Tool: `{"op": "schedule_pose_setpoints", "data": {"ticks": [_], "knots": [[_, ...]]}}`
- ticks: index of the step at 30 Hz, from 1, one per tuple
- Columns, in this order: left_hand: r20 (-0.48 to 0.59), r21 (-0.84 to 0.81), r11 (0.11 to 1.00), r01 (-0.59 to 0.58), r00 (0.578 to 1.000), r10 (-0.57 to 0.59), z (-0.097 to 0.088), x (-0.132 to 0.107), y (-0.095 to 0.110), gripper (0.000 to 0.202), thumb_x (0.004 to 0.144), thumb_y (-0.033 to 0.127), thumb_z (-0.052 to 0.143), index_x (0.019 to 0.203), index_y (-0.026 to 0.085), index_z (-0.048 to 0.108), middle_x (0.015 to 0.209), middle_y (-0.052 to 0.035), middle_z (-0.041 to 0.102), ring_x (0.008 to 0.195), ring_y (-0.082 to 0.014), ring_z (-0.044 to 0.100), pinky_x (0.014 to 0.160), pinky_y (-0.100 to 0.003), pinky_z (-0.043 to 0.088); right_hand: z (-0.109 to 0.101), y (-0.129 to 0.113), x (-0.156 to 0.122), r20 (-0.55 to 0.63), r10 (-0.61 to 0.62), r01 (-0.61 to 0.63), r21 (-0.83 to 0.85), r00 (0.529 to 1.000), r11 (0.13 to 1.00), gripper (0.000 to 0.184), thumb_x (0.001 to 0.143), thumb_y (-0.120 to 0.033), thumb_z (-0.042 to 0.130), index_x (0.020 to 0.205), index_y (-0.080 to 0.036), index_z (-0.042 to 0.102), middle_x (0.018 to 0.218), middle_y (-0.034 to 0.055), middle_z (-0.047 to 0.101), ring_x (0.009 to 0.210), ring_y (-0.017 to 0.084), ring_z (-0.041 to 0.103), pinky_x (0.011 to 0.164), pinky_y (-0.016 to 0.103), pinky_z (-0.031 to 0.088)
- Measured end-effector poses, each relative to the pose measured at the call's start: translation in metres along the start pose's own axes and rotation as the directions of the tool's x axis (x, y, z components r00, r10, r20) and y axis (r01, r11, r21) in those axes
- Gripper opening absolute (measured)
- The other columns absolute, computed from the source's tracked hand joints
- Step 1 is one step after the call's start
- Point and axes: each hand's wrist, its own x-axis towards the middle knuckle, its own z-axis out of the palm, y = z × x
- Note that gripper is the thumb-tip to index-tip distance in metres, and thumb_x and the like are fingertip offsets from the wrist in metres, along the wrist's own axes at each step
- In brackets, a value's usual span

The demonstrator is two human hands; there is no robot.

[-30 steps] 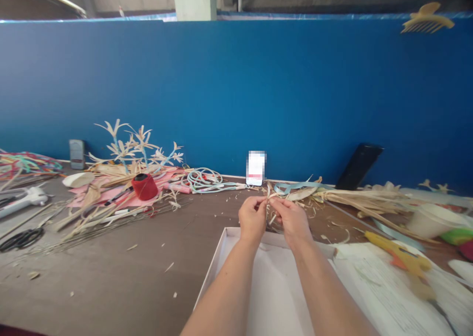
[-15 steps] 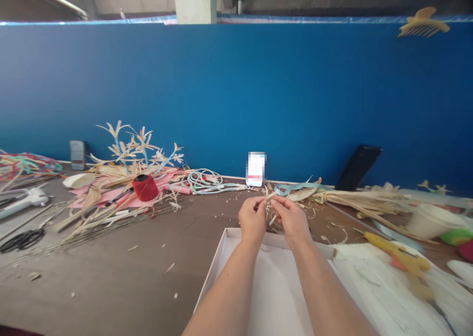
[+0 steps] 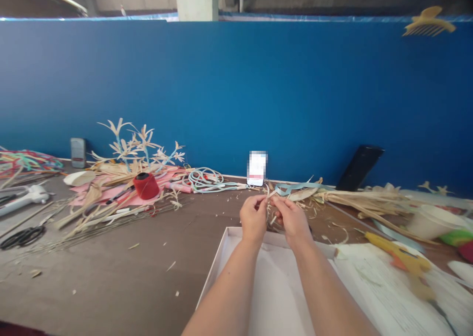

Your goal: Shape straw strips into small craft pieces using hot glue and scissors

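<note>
My left hand (image 3: 253, 220) and my right hand (image 3: 291, 219) meet above the far edge of a shallow white box (image 3: 218, 269). Both pinch a thin pale straw strip (image 3: 270, 196) between fingertips; its ends poke up between the hands. Fingers of both hands are curled closed on it. A small tangle of straw shreds (image 3: 273, 218) hangs between the hands, partly hidden by the fingers.
On the brown table: red thread spool (image 3: 146, 185), straw flowers (image 3: 138, 146), pink paper, coiled pale cord (image 3: 203, 179), black scissors (image 3: 22, 236) and white glue gun (image 3: 22, 198) at left; straw bundle (image 3: 365, 200), yellow glue gun (image 3: 401, 257), white cup (image 3: 430, 221), black phone (image 3: 360, 167) at right. Blue partition behind.
Both hands stay together on the straw strip with only slight finger shifts. The view has drifted a little.
</note>
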Motion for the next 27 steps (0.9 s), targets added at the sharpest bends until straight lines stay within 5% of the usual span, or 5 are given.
{"op": "schedule_pose_setpoints", "data": {"ticks": [9, 27], "knots": [[0.052, 0.023, 0.999, -0.035, 0.998, 0.033, 0.0001, -0.0019, 0.0044, 0.014, 0.077, 0.021, 0.057, 0.082, 0.019, 0.070, 0.082, -0.0026, 0.066, 0.078, -0.0133, 0.059, 0.072, -0.024, 0.045, -0.0028, 0.0005, 0.0023, -0.023, 0.000, -0.001, -0.023, 1.000, 1.000, 0.028, 0.060, -0.041, 0.070, 0.070, -0.015, 0.065, 0.049, -0.0036, 0.046, 0.044, 0.007, 0.035, 0.040, 0.020, 0.026], [0.100, 0.210, 0.960, -0.184, 0.981, 0.166, -0.0009, -0.0047, -0.0004, 0.016, 0.080, 0.018, 0.053, 0.084, 0.021, 0.068, 0.084, -0.0018, 0.066, 0.079, -0.0134, 0.058, 0.072, -0.025, 0.044, -0.0052, -0.0018, 0.0015, -0.043, -0.021, 0.018, -0.082, 0.999, 0.996, 0.024, 0.060, -0.038, 0.067, 0.068, -0.015, 0.066, 0.047, -0.0042, 0.042, 0.045, 0.008, 0.033, 0.040, 0.021, 0.024]]}}
